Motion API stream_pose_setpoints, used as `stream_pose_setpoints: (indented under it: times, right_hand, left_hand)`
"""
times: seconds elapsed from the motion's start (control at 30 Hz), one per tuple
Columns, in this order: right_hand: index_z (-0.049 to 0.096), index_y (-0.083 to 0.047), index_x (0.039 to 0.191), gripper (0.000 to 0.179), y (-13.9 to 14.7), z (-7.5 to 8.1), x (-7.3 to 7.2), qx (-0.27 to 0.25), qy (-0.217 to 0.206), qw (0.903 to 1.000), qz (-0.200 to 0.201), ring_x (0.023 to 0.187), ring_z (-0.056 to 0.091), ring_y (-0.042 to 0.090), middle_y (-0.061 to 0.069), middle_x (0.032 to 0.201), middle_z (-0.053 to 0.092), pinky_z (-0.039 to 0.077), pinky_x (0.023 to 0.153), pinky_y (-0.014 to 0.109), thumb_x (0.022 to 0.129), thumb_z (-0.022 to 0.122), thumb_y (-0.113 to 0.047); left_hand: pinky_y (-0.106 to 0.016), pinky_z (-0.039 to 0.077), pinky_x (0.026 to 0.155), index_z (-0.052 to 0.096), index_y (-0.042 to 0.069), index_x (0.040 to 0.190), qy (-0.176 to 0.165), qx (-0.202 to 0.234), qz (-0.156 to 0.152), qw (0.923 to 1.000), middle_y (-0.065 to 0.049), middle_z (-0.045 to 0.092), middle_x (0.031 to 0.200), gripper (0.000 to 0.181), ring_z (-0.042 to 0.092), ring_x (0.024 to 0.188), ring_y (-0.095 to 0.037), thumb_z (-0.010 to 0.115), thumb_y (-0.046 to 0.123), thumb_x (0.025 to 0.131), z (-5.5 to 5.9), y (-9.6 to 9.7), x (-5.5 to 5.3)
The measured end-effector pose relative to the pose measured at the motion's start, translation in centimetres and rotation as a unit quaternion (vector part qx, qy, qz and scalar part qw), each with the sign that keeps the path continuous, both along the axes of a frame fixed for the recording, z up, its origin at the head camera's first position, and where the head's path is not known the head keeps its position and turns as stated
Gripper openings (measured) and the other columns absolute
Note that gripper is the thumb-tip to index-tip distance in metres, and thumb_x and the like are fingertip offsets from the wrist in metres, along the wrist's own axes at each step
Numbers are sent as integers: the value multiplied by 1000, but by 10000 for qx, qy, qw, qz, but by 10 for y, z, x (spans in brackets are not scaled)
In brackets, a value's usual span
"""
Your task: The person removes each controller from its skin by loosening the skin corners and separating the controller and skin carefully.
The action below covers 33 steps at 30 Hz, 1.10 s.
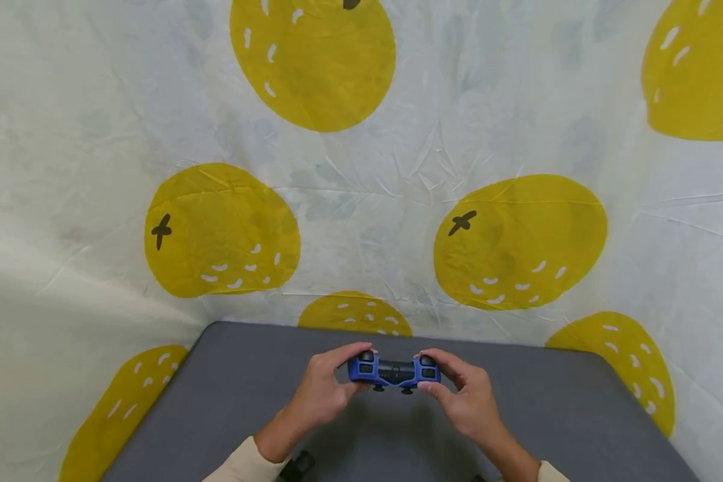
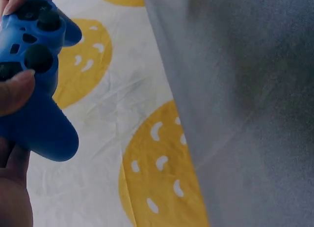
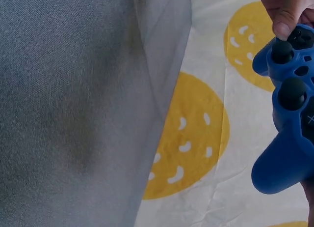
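A blue game controller (image 1: 395, 370) with black sticks and buttons is held up between both hands above the grey table, its shoulder-button edge toward the head camera. My left hand (image 1: 325, 385) grips one end, fingers along the top and thumb underneath. At the other end my right hand (image 1: 470, 395) pinches it the same way. In the left wrist view the left thumb (image 2: 18, 92) lies beside a stick on the controller (image 2: 54, 128). The right wrist view shows the controller's (image 3: 282, 160) near grip and both sticks, with most of the right hand out of frame.
The grey cloth-covered table (image 1: 229, 402) spreads below the hands. White fabric (image 1: 361, 234) printed with yellow fruit hangs behind it and along the sides. A small black object (image 1: 297, 466) shows by the left wrist at the bottom edge.
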State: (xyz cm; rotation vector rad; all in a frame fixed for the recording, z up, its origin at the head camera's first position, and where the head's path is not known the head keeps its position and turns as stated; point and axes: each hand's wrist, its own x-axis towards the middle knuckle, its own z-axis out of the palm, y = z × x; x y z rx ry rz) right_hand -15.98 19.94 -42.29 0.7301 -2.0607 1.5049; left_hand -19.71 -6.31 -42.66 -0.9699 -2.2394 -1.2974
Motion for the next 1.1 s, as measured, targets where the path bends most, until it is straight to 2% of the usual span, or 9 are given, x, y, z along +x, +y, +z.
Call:
stream_pose_setpoints:
  times: [0.2,0.3,0.4,0.5,0.73,0.8,0.97,1.1]
  right_hand:
    - [69,10,120,47,-1,-4,3,-50,211,9998,7,114,68,-2,30,108,74,52,97,12,75,81,19]
    - [70,10,120,49,0,-6,5,-59,314,9995,-23,120,66,-2,30,107,75,50,101,12,73,81,20]
    - [70,10,120,49,2,-7,8,-97,351,9993,-54,123,65,-1,29,107,75,49,102,12,73,82,19]
    - [71,7,121,48,1,-8,10,-114,402,9991,30,126,65,3,26,109,76,50,103,14,75,81,17]
    - [72,6,119,48,1,-12,11,-19,117,9999,-16,130,60,-1,27,112,77,50,103,16,74,84,14]
    - [73,6,119,48,0,-12,11,-24,328,9995,-9,130,61,1,23,112,78,50,103,16,72,84,15]
    - [75,4,118,52,0,-13,10,16,729,9973,-66,129,64,7,18,114,79,51,100,14,68,86,17]
    - [77,-3,117,56,1,-14,10,249,645,9970,-356,126,65,9,19,113,79,52,97,14,64,90,13]
  left_hand:
    - [-35,60,98,67,17,136,-575,61,-432,9974,-3,76,127,61,73,116,-18,90,11,80,2,-3,4]
    - [-33,60,97,69,16,134,-652,54,-546,9964,-4,76,127,56,72,116,-16,89,17,82,2,-3,5]
    - [-34,60,96,70,14,132,-613,28,-651,9960,-4,76,127,53,73,115,-15,89,19,83,4,-2,6]
    - [-34,61,95,71,17,131,-543,-1,-688,9962,-2,77,126,51,73,113,-14,89,20,83,5,-3,7]
    - [-37,60,97,73,24,129,-515,-111,-687,9962,1,77,125,49,73,117,-18,89,22,83,5,-8,7]
    - [-39,60,97,74,24,128,-524,-114,-687,9962,0,78,124,49,73,117,-20,90,18,82,6,-8,7]
    - [-44,61,97,77,17,125,-421,-19,-726,9965,-3,79,120,50,74,117,-26,92,9,77,6,-9,6]
    - [-48,58,101,78,12,122,-74,106,-767,9970,-7,80,117,53,75,115,-30,93,1,73,3,-8,4]
